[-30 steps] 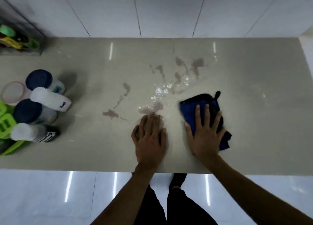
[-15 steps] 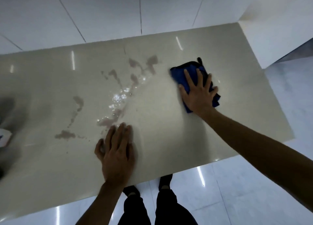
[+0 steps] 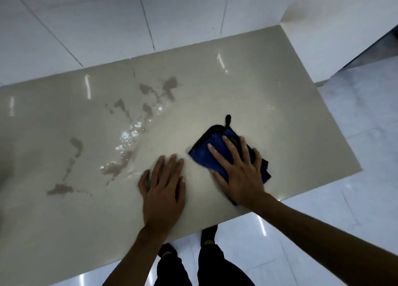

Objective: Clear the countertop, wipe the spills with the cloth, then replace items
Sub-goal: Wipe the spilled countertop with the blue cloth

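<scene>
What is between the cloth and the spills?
The left hand lies flat on the counter between the cloth, under the right hand, and the nearest spill. Toward the far spills, only bare counter shows.

Left hand [image 3: 163, 191] and right hand [image 3: 239, 173] on bare forearms [image 3: 137, 249]; dark trousers [image 3: 217, 268], seemingly black shoes [image 3: 208, 234].

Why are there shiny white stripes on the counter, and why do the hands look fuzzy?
Head view: the stripes are glare, likely lamps mirrored in the glossy countertop; the wet spill sparkles the same way. Head view: the left hand and the right hand on the blue cloth look soft-edged, probably motion blur.
</scene>
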Motion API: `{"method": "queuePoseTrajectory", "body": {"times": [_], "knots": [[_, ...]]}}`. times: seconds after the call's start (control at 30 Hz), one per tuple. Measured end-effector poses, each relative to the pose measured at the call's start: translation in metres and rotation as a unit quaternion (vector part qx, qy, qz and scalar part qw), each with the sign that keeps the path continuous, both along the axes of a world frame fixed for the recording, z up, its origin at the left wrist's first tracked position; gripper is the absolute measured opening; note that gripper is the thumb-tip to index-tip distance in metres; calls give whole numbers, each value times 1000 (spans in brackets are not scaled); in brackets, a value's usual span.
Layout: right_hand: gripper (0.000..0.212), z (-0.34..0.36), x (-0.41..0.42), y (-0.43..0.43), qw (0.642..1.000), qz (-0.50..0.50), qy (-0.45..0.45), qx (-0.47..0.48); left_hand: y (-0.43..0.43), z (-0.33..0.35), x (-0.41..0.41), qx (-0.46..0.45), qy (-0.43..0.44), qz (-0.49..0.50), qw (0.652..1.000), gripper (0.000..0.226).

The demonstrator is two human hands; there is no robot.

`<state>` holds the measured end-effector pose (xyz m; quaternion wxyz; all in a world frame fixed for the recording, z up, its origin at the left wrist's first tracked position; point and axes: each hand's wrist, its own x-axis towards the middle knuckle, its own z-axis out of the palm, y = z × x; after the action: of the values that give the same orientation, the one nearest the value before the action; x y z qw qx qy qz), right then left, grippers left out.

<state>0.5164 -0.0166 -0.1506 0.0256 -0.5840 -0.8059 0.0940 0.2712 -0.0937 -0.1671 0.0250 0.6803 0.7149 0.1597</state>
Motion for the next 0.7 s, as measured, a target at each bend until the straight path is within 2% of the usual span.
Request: {"method": "queuePoseTrajectory", "body": {"times": [0.07, 0.17, 0.27, 0.37, 0.47, 0.53, 0.6, 0.7], "knots": [[68, 5, 36, 54, 1000, -16, -12, -4, -1, -1, -1, 8, 4, 1, 1000, 54], [68, 16, 111, 138, 982, -183, -9, -44, 3, 0, 0, 8, 5, 0, 1000, 53], [72, 24, 166, 156, 945, -321, 23, -65, 4, 4, 6, -6, 6, 1, 1000, 53], [68, 14, 153, 92, 946, -323, -11, -18, 3, 8, 8, -8, 6, 9, 1000, 53], [68, 7, 136, 3, 971, -235, -38, -8, 4, 8, 8, -15, 8, 7, 1000, 54], [68, 13, 154, -17, 977, -206, -43, -27, 3, 7, 7, -9, 9, 6, 1000, 55], [68, 23, 180, 3, 960, -278, -35, -32, 4, 4, 7, 4, 5, 6, 1000, 56], [70, 30, 194, 82, 903, -426, 15, -46, 8, 2, 8, 11, 6, 9, 1000, 55]]}}
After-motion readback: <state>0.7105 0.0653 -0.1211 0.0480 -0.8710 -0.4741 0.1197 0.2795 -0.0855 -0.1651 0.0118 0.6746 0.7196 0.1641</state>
